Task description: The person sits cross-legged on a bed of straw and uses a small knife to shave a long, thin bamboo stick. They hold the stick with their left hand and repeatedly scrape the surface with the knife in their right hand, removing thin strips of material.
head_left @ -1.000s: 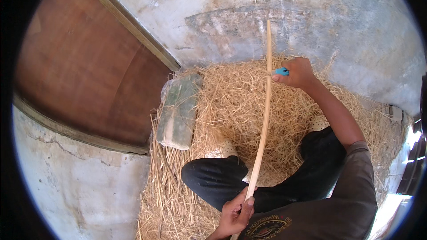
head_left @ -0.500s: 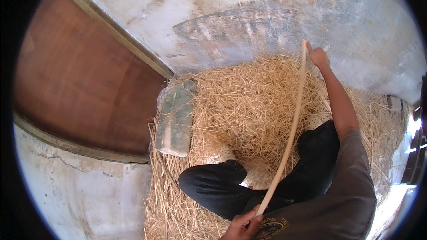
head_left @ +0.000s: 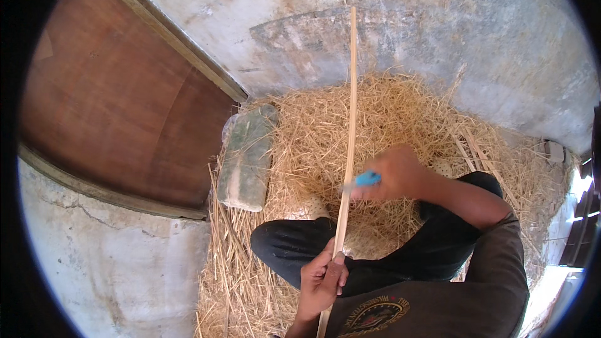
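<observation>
Between the left hand's (head_left: 322,278) gripping fingers and thumb, a long pale bamboo strip (head_left: 352,100) reaching well beyond the fingertips, farther up it the right hand (head_left: 397,174), blurred, fingers closed around a small blue tool (head_left: 368,178), straw-coloured shavings (head_left: 307,125) beyond both hands' fingers.

Smooth wooden strip (head_left: 352,112), rough wall (head_left: 476,44)

Long strip (head_left: 352,87): pale yellow
Small tool (head_left: 367,178): bright blue
Straw (head_left: 313,131): gold
Left panel (head_left: 125,100): red-brown
Far wall (head_left: 451,37): blotchy white, grey
Trousers (head_left: 291,244): black
</observation>
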`<move>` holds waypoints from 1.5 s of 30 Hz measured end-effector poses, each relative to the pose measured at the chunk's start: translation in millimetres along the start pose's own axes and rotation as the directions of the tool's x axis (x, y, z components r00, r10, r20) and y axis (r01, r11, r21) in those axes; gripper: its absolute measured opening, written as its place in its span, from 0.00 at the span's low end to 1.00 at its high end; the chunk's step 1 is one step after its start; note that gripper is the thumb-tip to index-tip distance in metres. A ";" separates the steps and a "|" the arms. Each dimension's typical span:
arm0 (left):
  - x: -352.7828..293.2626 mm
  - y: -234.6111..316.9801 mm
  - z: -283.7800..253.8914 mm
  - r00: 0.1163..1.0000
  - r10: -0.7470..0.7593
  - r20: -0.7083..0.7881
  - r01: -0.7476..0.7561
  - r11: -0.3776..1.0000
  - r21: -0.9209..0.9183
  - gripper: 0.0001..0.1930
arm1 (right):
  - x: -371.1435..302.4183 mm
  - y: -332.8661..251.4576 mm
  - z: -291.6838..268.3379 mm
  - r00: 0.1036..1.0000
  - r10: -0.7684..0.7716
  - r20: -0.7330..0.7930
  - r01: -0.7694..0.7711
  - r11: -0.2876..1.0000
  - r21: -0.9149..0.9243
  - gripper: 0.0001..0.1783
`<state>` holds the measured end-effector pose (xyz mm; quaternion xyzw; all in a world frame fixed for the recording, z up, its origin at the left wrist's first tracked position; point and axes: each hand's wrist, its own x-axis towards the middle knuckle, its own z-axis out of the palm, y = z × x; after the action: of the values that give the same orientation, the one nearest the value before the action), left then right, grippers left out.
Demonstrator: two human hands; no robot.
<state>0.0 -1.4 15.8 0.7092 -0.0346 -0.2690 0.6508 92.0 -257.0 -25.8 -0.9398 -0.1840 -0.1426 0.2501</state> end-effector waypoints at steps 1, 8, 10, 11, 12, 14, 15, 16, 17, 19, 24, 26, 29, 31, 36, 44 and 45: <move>-1.7 1.9 2.7 1.000 -0.011 0.004 0.011 1.000 0.014 0.21 | 3.6 12.0 -0.2 0.996 0.084 -0.026 -0.085 0.996 -0.013 0.35; 0.6 -4.1 2.7 1.000 0.001 0.006 0.000 0.997 -0.075 0.20 | 4.8 13.4 7.0 0.999 -0.050 -0.012 0.049 0.996 -0.069 0.37; 5.8 -8.0 4.3 0.998 0.020 0.061 -0.010 0.987 -0.158 0.20 | 10.0 31.6 7.4 0.997 0.008 -0.073 -0.016 0.994 -0.105 0.38; 5.2 -9.1 6.3 0.997 0.001 0.074 0.012 0.984 -0.177 0.20 | 16.7 54.6 8.9 0.987 0.093 -0.133 -0.106 0.990 -0.092 0.38; 5.1 -10.2 8.7 0.996 -0.013 0.090 0.031 0.980 -0.198 0.21 | 21.3 64.5 5.8 0.966 0.175 -0.192 -0.193 0.978 -0.079 0.38; 3.6 -13.6 8.6 0.992 -0.017 0.125 0.046 0.971 -0.233 0.21 | 15.0 64.0 4.8 0.969 0.222 -0.108 -0.231 0.969 -0.084 0.38; 4.7 -16.1 5.6 0.991 0.004 0.131 0.028 0.970 -0.241 0.21 | 17.1 61.0 4.8 0.969 0.233 -0.077 -0.239 0.968 -0.083 0.38; 4.3 -18.6 4.1 0.990 0.020 0.139 0.016 0.966 -0.257 0.21 | 12.3 48.5 7.0 0.984 0.168 -0.064 -0.170 0.985 -0.035 0.38; 3.7 -19.3 2.1 0.989 0.016 0.147 0.024 0.963 -0.270 0.21 | 4.2 29.7 11.1 0.993 0.101 -0.053 -0.100 0.995 0.013 0.39; 0.0 -19.6 -0.6 0.987 -0.007 0.163 0.055 0.954 -0.295 0.21 | 1.4 24.0 13.0 0.999 0.038 -0.025 -0.038 0.999 0.027 0.39; -3.2 -15.4 6.9 0.983 -0.061 0.174 0.105 0.961 -0.254 0.21 | 26.7 82.8 -2.8 0.948 0.267 -0.171 -0.288 0.951 -0.109 0.39; -5.3 -18.1 5.9 0.979 -0.054 0.198 0.109 0.955 -0.277 0.22 | 27.8 95.5 -3.9 0.954 0.260 -0.153 -0.278 0.954 -0.112 0.39; -8.3 -22.0 4.9 0.973 -0.044 0.228 0.111 0.951 -0.289 0.22 | 42.3 123.4 -12.4 0.894 0.432 -0.118 -0.446 0.885 -0.135 0.38; -12.1 -26.2 3.4 0.969 -0.062 0.238 0.130 0.951 -0.281 0.22 | 43.9 133.2 -15.9 0.893 0.420 -0.162 -0.444 0.881 -0.162 0.38; -23.6 -22.5 2.6 0.964 -0.088 0.252 0.135 0.975 -0.177 0.22 | 57.2 152.8 -33.3 0.843 0.510 -0.168 -0.537 0.800 -0.267 0.37; -51.4 -35.2 -1.8 0.954 -0.205 0.219 0.213 0.977 -0.014 0.17 | 27.9 239.9 -66.6 0.609 0.705 -0.365 -0.782 0.611 -0.125 0.46; -53.2 -37.4 -2.9 0.948 -0.234 0.215 0.244 0.969 -0.023 0.16 | 25.3 240.2 -67.3 0.584 0.724 -0.368 -0.805 0.575 -0.146 0.47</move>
<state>-55.4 28.1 -1.4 0.6596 -0.0105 -0.4200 0.6232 202.9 -479.2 -60.9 -0.9228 0.3035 -0.1706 0.1650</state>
